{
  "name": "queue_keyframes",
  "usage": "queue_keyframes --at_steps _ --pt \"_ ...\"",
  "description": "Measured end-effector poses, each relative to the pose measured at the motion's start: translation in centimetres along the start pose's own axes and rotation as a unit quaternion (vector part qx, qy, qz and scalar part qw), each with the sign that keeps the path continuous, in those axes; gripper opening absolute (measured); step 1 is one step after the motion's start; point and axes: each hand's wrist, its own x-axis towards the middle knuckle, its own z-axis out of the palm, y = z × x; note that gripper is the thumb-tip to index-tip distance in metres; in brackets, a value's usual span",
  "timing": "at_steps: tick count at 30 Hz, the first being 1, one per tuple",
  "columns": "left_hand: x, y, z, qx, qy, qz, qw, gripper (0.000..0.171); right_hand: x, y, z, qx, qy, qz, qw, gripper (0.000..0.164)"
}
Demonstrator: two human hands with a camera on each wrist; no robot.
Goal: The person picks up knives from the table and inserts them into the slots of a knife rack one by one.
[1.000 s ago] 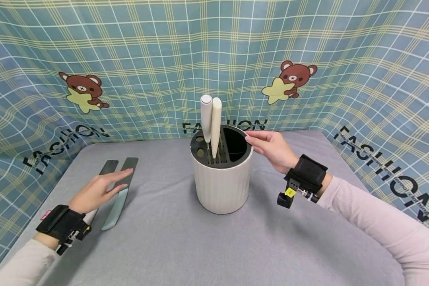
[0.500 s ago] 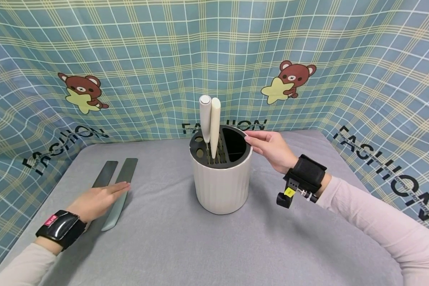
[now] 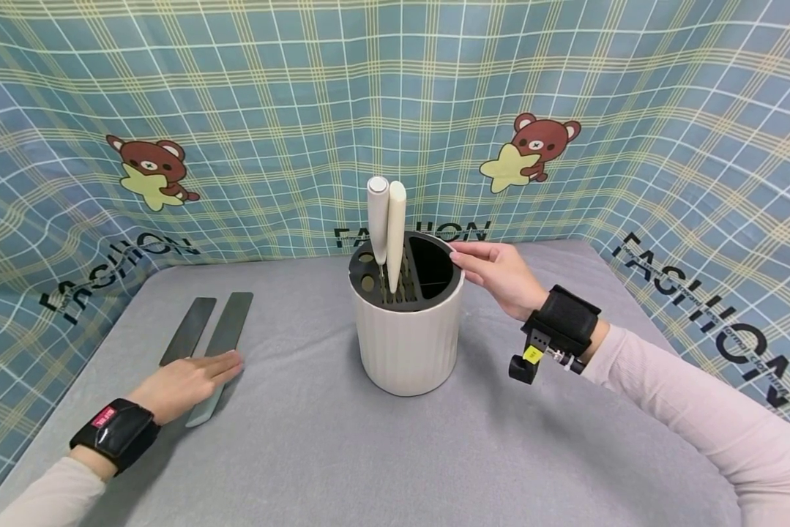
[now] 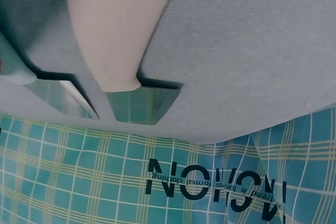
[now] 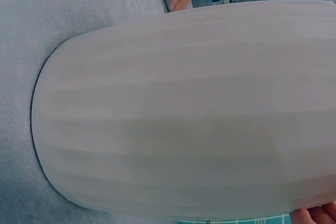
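Observation:
On the left side of the table lie two knives, the green-handled knife (image 3: 230,322) and the white-handled knife (image 3: 187,331), blades pointing away. My left hand (image 3: 187,382) lies over the green handle, fingers nearly straight and close together; its thumb is hidden. The wrist covers the white handle (image 4: 118,35), which the left wrist view shows beside the green one (image 4: 13,64). My right hand (image 3: 500,274) rests its fingertips on the right rim of the ribbed white knife holder (image 3: 408,351). Two pale handles, one (image 3: 378,219) left of the other (image 3: 397,227), stand upright in its slots.
The holder's black top has round holes and slots at left and an open compartment (image 3: 434,263) at right. A plaid curtain (image 3: 302,132) with bear prints closes off the back and sides of the grey cloth-covered table (image 3: 315,454).
My left hand has come down and slightly nearer over the green handle, its spread fingers drawing together. My right hand stays at the holder's rim; the knives lie where they were.

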Motion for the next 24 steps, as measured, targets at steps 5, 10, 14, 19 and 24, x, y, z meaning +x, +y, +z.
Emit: queue_keyframes --at_steps 5,10,14,19,24 --pt "-0.7 0.4 0.5 0.015 -0.003 0.014 0.9998 0.067 0.0 0.0 0.0 0.003 -0.003 0.001 1.0 0.048" --pt "-1.2 0.2 0.8 0.007 0.003 0.033 0.9994 0.063 0.0 -0.1 0.0 0.005 -0.003 0.003 1.0 0.047" --pt "-1.2 -0.1 0.9 0.011 0.001 0.042 0.999 0.063 0.0 -0.2 0.0 0.005 -0.005 0.002 1.0 0.047" --pt "-1.0 -0.3 0.9 0.009 0.011 0.046 0.9988 0.06 -0.1 -0.2 0.0 0.006 -0.006 0.001 1.0 0.047" --pt "-0.4 -0.3 0.9 0.009 0.007 0.041 0.9991 0.06 -0.2 -0.2 -0.1 0.008 -0.006 0.002 1.0 0.047"
